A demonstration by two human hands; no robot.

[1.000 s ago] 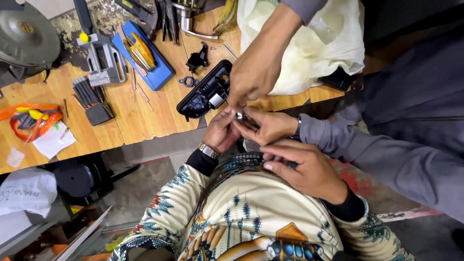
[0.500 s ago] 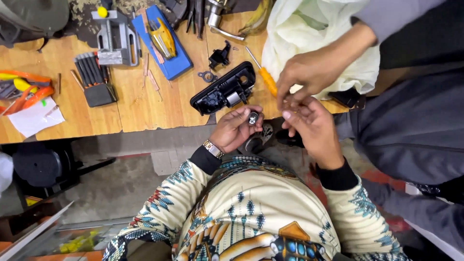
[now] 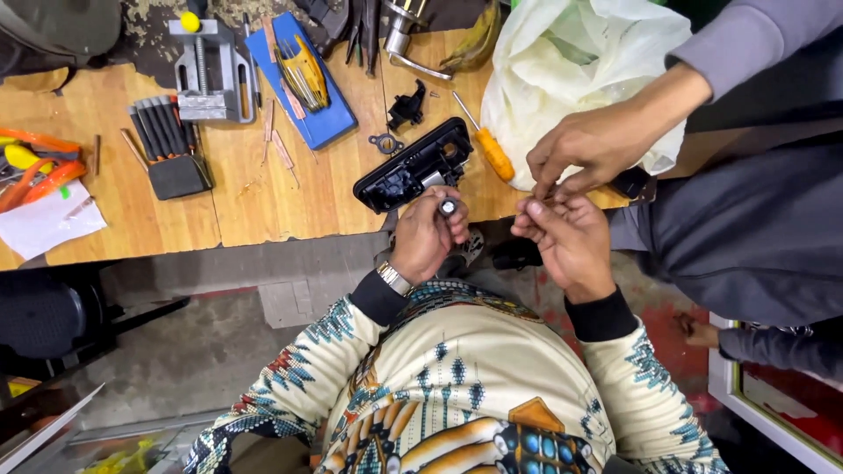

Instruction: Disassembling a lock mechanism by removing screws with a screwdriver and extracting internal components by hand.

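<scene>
Head view, looking down over a patterned shirt with black cuffs. Left hand, watch at the wrist, is curled closed around a small metal cylinder; only its round end shows above the fingertips. Right hand is held palm up just beside it, fingers half curled; whether it holds anything cannot be told, since a co-worker's hand in a grey sleeve comes in from the right and pinches down at its fingertips, touching them. Both hands sit at the near edge of the wooden bench. Just beyond the left hand lies a black plastic housing, tilted. An orange-handled screwdriver lies beside it, next to a white plastic bag. Farther back: a blue tray of small tools, a small vise, a black block of bits, and at far left a white paper under orange straps.
</scene>
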